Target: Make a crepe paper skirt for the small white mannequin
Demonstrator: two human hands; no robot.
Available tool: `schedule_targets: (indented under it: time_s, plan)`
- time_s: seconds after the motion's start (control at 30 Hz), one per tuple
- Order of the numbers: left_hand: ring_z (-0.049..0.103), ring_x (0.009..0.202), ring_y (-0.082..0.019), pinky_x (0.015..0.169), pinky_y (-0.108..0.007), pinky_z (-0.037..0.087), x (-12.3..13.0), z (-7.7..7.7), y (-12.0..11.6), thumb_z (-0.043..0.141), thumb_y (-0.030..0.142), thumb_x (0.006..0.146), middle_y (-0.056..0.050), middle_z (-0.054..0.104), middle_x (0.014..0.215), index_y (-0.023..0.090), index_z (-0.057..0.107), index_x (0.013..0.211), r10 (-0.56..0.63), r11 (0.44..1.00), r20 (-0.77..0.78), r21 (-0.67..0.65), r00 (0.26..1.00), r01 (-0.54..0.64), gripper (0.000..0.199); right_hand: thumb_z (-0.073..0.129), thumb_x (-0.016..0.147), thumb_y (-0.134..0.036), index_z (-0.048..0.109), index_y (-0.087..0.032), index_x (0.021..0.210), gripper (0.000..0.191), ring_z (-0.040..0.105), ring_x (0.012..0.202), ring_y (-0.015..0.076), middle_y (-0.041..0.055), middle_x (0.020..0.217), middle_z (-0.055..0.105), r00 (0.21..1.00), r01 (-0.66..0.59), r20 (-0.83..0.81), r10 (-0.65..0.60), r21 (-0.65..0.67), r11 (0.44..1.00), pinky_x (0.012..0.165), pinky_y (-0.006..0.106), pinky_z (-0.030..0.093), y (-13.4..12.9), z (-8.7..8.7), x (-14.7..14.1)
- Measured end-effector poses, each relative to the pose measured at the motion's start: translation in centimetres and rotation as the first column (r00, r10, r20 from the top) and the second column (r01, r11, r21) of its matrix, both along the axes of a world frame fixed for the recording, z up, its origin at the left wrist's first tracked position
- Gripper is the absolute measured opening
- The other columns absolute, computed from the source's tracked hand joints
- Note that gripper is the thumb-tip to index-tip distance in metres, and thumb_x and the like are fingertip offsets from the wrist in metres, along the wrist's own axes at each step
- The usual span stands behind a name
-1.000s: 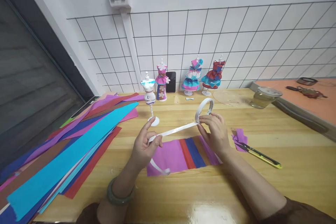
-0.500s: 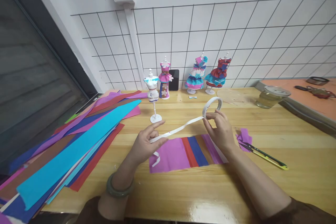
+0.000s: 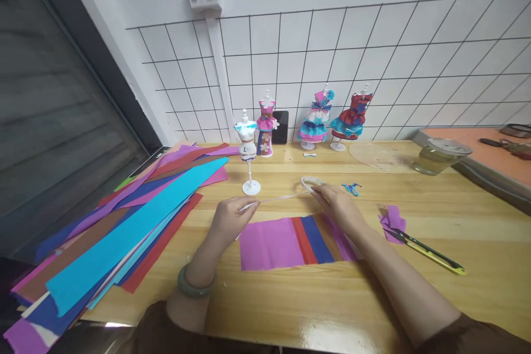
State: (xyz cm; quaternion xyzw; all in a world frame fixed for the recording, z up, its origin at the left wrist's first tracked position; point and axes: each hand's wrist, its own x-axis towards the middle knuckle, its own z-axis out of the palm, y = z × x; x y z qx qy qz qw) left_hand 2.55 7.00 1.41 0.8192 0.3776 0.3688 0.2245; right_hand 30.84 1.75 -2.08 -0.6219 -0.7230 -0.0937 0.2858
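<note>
A thin white tape strip [image 3: 279,198] is stretched between my two hands above the table. The fingers of my left hand [image 3: 229,222] pinch its left end, with a short tail hanging below. My right hand [image 3: 337,209] grips the white tape roll [image 3: 311,182], which is tilted nearly flat. Below lies a striped crepe paper piece [image 3: 271,243] in purple, red, blue and brown; my right forearm partly covers its right end. A small white mannequin [image 3: 248,146] with a light blue collar stands just behind my left hand.
Long crepe strips [image 3: 136,227] are piled at the left. Dressed mannequins [image 3: 314,121] line the back wall near a black device [image 3: 281,127]. At the right are purple scraps [image 3: 392,222], a yellow-black cutter [image 3: 435,254], a blue bow [image 3: 352,188] and a glass cup [image 3: 442,156].
The tape roll has moved lower and left and tipped over. My left fingers have closed in on the strip, now straighter. The blue bow behind my right hand has come into view.
</note>
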Motion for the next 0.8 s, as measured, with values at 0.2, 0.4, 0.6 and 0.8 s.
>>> schedule_targets:
  time_s: [0.2, 0.4, 0.6, 0.8]
  plan:
    - [0.061, 0.070, -0.015, 0.063, -0.023, 0.041, -0.1, -0.8, 1.1, 0.048, 0.033, 0.082, -0.002, 0.069, 0.077, 0.020, 0.069, 0.082, 0.065, 0.998, -0.115, -0.017, 0.991, -0.068, 0.025, 0.041, 0.090, -0.027, 0.063, -0.018, 0.095, 0.025, 0.058, 0.084, 0.0209, 0.0082, 0.084, 0.066, 0.993, -0.090, 0.061, 0.099, -0.142, 0.986, 0.076, 0.034, 0.044, 1.2, -1.2, -0.2]
    - [0.053, 0.063, -0.011, 0.059, -0.022, 0.036, -0.4, -1.5, 1.9, 0.047, 0.033, 0.083, -0.002, 0.060, 0.070, 0.020, 0.069, 0.083, 0.104, 0.994, -0.140, 0.053, 0.985, -0.097, 0.025, 0.045, 0.088, -0.029, 0.062, -0.017, 0.094, 0.022, 0.056, 0.086, 0.0214, 0.0094, 0.089, 0.065, 0.990, -0.083, 0.100, 0.096, -0.126, 0.989, 0.078, 0.034, 0.043, 1.3, -1.3, -1.1]
    - [0.051, 0.061, -0.011, 0.057, -0.022, 0.035, -0.6, -1.7, 2.1, 0.048, 0.032, 0.083, -0.001, 0.055, 0.067, 0.022, 0.070, 0.084, 0.084, 0.995, -0.158, 0.071, 0.984, -0.073, 0.024, 0.046, 0.087, -0.030, 0.060, -0.015, 0.104, 0.027, 0.054, 0.095, 0.0235, 0.0117, 0.100, 0.063, 0.975, -0.203, 0.073, 0.210, -0.090, 0.975, 0.083, 0.036, 0.042, 2.2, 1.4, -4.8]
    - [0.051, 0.063, -0.011, 0.059, -0.022, 0.037, -0.8, -2.0, 2.3, 0.046, 0.031, 0.085, -0.001, 0.054, 0.068, 0.023, 0.068, 0.095, 0.055, 0.997, -0.120, 0.069, 0.991, -0.047, 0.026, 0.050, 0.085, -0.028, 0.063, -0.016, 0.100, 0.023, 0.056, 0.088, 0.0224, 0.0094, 0.093, 0.066, 0.930, -0.363, -0.100, 0.353, -0.118, 0.924, 0.078, 0.034, 0.044, 4.5, 1.9, -8.3]
